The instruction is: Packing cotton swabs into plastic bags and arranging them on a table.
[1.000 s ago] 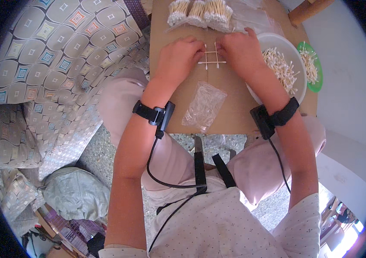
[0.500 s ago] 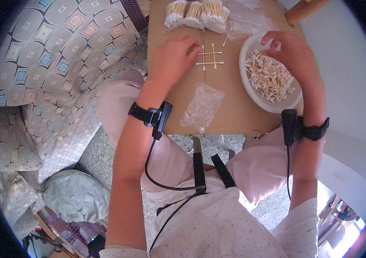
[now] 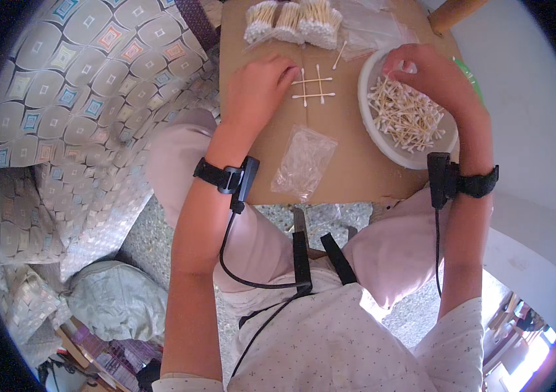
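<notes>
Cotton swabs laid crosswise form a small square grid point(image 3: 312, 86) on the brown cardboard surface. My left hand point(image 3: 261, 88) rests at the grid's left side, fingers curled and thumb beside the left end of the upper crosswise swab; whatever is between the fingertips is hidden. Over the far rim of a white round bowl point(image 3: 372, 134), my right hand point(image 3: 431, 75) reaches in with thumb and forefinger bent together. Its fingertips are at the edge of a heap of loose cotton swabs point(image 3: 408, 117); I cannot make out what they pinch. A single swab point(image 3: 339, 55) lies between grid and bowl.
Bundles of cotton swabs point(image 3: 291, 25) sit at the far edge beside clear plastic bags point(image 3: 376, 29). A crumpled clear bag point(image 3: 304, 163) lies on the near part of the cardboard point(image 3: 356, 176). Patterned fabric point(image 3: 88, 98) hangs at left; a pale wall point(image 3: 526, 130) stands at right.
My right hand's thumb and forefinger have drawn closer together and moved slightly left over the bowl. My left hand stays beside the grid. The whole view has shifted a little.
</notes>
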{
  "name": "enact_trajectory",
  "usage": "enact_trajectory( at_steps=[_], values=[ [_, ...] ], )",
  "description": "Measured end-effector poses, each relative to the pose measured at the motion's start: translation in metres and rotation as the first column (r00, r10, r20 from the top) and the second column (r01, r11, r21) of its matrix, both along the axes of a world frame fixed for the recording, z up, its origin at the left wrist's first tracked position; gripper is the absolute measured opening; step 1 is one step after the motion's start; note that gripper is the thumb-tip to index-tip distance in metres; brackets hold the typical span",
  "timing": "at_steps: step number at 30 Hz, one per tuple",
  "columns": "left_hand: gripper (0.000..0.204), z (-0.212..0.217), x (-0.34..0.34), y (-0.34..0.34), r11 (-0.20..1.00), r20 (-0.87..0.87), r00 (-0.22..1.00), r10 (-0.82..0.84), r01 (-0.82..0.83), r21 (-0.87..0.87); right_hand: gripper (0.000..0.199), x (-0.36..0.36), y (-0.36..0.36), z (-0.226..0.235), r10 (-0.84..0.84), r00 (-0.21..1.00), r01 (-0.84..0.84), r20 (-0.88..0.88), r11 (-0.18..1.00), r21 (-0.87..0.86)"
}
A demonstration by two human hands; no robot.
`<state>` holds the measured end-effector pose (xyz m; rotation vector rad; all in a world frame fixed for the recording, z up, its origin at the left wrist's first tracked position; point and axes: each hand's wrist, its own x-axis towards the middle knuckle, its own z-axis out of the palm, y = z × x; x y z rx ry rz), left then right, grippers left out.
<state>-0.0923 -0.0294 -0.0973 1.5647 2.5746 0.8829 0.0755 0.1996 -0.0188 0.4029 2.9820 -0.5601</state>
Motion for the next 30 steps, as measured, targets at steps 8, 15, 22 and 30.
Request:
enact_trajectory(
  at_steps=[8, 15, 22, 30],
  values=[
    [0.021, -0.002, 0.002, 0.003, 0.999, -0.077, 0.997, -0.017, 0.019, 0.029, 0.018, 0.000, 0.003, -0.003, 0.047, 0.996, -0.044, -0.073, 0.998, 0.041],
    [0.033, 0.010, 0.011, 0.005, 0.995, 0.198, 0.979, 0.057, -0.072, 0.072, 0.019, -0.011, -0.020, 0.006, 0.075, 0.974, -0.063, -0.214, 0.996, 0.065],
    [0.035, 0.015, 0.016, 0.011, 0.932, 0.523, 0.828, -0.203, 0.000, 0.361, 0.019, -0.029, -0.046, 0.004, 0.001, 0.896, -0.072, -0.445, 0.987, -0.144],
    [0.023, 0.002, 0.013, 0.013, 0.947, 0.623, 0.748, -0.230, 0.025, 0.320, 0.024, -0.050, -0.065, -0.042, -0.179, 0.854, -0.106, -0.489, 0.860, -0.499]
  ],
)
